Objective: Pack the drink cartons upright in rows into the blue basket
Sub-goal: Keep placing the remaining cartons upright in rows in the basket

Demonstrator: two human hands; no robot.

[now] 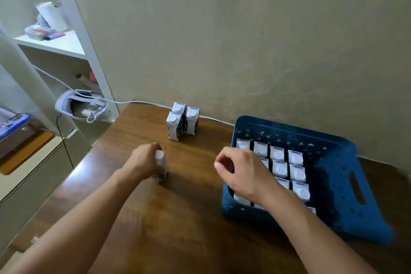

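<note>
Left hand (145, 160) grips carton (161, 162) on table (178, 218), left of basket (333, 162).

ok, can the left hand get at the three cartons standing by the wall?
Not yet: the left hand already grips a carton. Otherwise probably yes; bare table lies between it and the three cartons.

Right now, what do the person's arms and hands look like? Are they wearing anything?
Both arms are bare as far as the picture shows: no sleeves in view. The left hand and right hand wear no gloves. No watch, bracelet or ring shows on either. The picture is a bit blurry, so tiny marks cannot be told.
</note>
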